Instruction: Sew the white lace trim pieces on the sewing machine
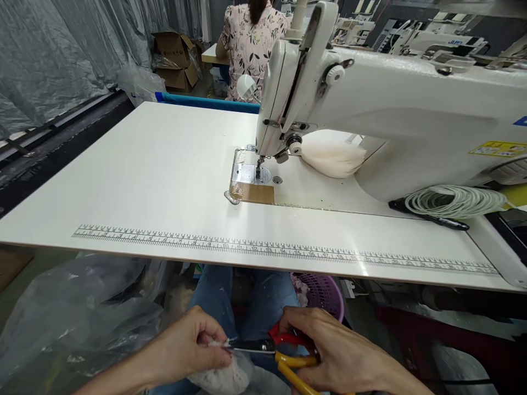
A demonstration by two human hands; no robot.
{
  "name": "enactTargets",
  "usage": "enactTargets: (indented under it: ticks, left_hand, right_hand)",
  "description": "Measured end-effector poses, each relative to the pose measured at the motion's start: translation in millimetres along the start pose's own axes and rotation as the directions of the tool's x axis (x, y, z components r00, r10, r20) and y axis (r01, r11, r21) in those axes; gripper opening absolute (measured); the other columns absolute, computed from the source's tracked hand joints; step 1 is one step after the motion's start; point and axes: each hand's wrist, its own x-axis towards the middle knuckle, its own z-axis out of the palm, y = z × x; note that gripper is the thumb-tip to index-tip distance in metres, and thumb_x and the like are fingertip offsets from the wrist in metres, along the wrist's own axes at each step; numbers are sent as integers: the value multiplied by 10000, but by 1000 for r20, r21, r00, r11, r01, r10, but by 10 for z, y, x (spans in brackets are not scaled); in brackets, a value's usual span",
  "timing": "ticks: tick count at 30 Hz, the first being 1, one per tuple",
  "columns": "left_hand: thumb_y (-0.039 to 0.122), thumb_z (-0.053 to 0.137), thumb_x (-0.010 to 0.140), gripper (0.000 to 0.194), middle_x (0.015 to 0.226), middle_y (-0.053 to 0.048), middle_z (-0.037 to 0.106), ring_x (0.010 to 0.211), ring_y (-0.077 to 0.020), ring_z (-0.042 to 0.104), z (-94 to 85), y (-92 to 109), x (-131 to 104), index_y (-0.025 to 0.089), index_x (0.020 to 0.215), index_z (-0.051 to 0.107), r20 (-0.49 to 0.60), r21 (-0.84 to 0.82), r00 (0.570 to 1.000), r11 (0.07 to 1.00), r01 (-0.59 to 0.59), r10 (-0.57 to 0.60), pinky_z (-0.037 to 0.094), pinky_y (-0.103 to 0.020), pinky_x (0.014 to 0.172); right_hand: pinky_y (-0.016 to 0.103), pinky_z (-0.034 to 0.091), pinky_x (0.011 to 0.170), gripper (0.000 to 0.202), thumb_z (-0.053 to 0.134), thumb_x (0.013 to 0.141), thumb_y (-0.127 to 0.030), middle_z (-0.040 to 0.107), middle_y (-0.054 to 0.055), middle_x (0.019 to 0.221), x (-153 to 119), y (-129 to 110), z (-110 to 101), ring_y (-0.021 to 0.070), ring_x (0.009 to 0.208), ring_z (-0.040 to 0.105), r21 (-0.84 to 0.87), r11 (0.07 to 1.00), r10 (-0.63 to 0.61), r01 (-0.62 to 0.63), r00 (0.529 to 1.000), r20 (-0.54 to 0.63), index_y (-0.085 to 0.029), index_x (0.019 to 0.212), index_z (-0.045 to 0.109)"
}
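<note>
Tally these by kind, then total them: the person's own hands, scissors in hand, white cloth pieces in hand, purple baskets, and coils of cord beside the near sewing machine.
Hands (left hand, right hand): 2
Scissors: 1
White cloth: 1
Purple basket: 1
Coil of cord: 1
Total: 6

Sewing machine point(382, 104) on table point(164, 170); before table edge, cloth point(226, 377) left of scissors point(267, 345), plastic point(90, 318) further left
</note>
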Motion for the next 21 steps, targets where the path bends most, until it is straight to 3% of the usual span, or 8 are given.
enactTargets:
  ticks: [5,14,21]
  left_hand:
    - [570,689,619,411,504,65,347,525,-99,312,11,-50,10,162,665,680,-91,47,995,998,52,-48,248,-219,501]
    - [579,703,609,430,555,49,465,570,-113,388,15,-101,11,162,709,672,-90,11,994,998,58,-57,309,-210,538]
    - [547,713,620,407,588,35,526,603,-124,439,6,-65,-13,158,737,681,-67,26,996,998,56,-54,333,-208,548]
  right_hand:
    - [273,387,721,362,692,634,-240,585,10,880,22,-43,-8,201,818,522,-9,1000,13,-13,1000,1,-226,984,601]
    - [262,378,734,424,749,627,-305,569,6,917,53,8,41,204,857,504,25,1000,7,-7,1000,11,-243,1015,591]
    - [229,338,633,299,731,656,-248,535,-14,818,77,-9,18,168,758,495,-37,999,-4,6,998,59,-212,898,560]
